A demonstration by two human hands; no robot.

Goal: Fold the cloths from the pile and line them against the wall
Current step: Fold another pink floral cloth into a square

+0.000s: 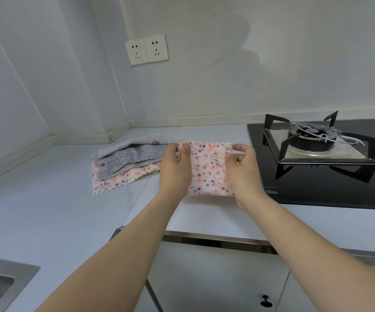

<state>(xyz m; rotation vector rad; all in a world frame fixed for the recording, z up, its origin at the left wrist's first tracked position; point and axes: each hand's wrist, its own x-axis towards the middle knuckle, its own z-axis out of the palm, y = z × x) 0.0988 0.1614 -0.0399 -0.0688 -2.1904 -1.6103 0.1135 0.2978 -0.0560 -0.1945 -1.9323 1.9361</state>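
Inspector: Where is the cloth in hand?

Assessor: The pink spotted cloth (206, 167), folded, is held just above the white surface (47, 217), between the pile (125, 163) and the gas hob (321, 158).

Inspector: State of the hands?

Assessor: The left hand (175, 167) pinches the cloth's upper left corner, fingers curled on it. The right hand (245, 172) pinches the upper right corner likewise.

Inspector: The pile?

Assessor: Grey cloths lie crumpled on a pink one, near the wall (204, 86); the count looks like three, though folds hide it.
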